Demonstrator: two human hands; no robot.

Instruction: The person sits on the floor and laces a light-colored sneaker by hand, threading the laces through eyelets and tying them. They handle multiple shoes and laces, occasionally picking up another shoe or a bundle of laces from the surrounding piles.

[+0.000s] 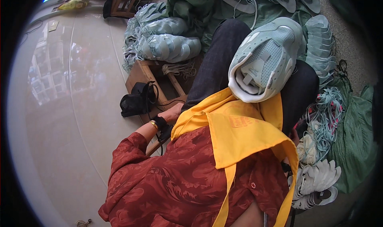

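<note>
A pale grey-green sneaker upper (pixel 263 63) with a white collar lies across my dark-trousered knees, its opening facing me and no hand on it. My left hand (pixel 171 113), with a black band and a gold bracelet at the wrist, is down beside my left thigh at the wooden stool-like frame (pixel 175 83). Its fingers are hidden behind the thigh and the yellow apron (pixel 247 135). Of my right hand (pixel 295 135) only a sliver shows beyond the apron's right edge; its fingers are out of sight. A black device with a cord (pixel 137 100) sits on the frame near my left hand.
Stacks of pale green shoe uppers (pixel 169 47) lie at the far left, with another row (pixel 320 45) at the right. Bundles of laces (pixel 329 111), white uppers (pixel 315 181) and a green sack (pixel 357 143) are on my right. Glossy tiled floor (pixel 68 119) spreads leftward.
</note>
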